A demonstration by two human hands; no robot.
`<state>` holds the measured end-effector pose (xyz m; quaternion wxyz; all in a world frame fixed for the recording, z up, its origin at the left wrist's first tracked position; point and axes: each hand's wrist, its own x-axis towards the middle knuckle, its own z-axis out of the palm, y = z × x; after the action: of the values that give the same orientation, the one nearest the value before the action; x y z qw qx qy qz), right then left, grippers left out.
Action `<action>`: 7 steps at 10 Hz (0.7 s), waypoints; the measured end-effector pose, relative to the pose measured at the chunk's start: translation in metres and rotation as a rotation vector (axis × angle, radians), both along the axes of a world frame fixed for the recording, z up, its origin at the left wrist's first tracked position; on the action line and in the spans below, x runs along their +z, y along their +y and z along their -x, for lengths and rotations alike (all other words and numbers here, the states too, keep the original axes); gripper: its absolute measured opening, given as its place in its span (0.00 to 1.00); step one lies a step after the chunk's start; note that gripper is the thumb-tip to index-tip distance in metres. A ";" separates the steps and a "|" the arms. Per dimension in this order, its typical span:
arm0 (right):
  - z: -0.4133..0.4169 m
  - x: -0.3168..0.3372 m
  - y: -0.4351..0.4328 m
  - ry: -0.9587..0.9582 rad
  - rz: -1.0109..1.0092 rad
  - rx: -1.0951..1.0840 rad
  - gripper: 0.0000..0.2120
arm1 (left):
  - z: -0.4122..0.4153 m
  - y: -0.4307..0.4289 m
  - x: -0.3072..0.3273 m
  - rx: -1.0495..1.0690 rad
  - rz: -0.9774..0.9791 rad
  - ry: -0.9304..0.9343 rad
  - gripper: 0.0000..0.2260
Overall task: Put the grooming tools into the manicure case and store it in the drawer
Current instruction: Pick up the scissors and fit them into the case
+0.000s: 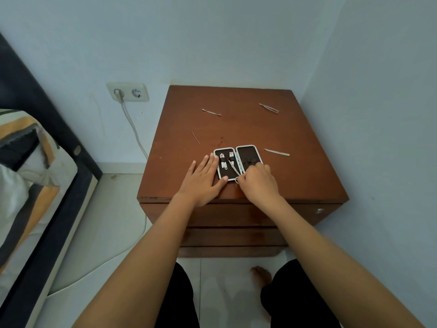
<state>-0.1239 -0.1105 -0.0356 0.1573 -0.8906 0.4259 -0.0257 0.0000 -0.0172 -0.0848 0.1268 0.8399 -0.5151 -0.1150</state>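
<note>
Your flat, released left hand (203, 177) steadies the open brown manicure case (237, 161); your right hand (257, 182) pinches small silver scissors (234, 171), which may snag the elastic loop at frame centre.

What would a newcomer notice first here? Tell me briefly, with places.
The open manicure case lying flat near the front of the brown nightstand, its left half holding clippers and small scissors. The left hand presses flat on the case's left edge, while the right hand grips the scissors' ring. Four loose tools lie scattered behind, including tweezers at the back right.
</note>
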 end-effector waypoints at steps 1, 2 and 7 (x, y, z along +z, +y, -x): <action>-0.003 0.002 0.000 0.014 0.007 0.011 0.14 | -0.001 0.001 0.000 -0.008 0.005 0.008 0.30; -0.004 0.002 0.001 0.024 0.019 0.021 0.14 | -0.001 0.002 -0.001 -0.010 0.012 0.000 0.30; -0.010 0.003 0.001 0.075 0.025 0.039 0.15 | -0.001 0.002 -0.003 -0.005 0.033 -0.022 0.29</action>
<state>-0.1144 -0.1096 -0.0321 0.1304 -0.9010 0.4137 0.0056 0.0010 -0.0156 -0.0883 0.1346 0.8375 -0.5205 -0.0974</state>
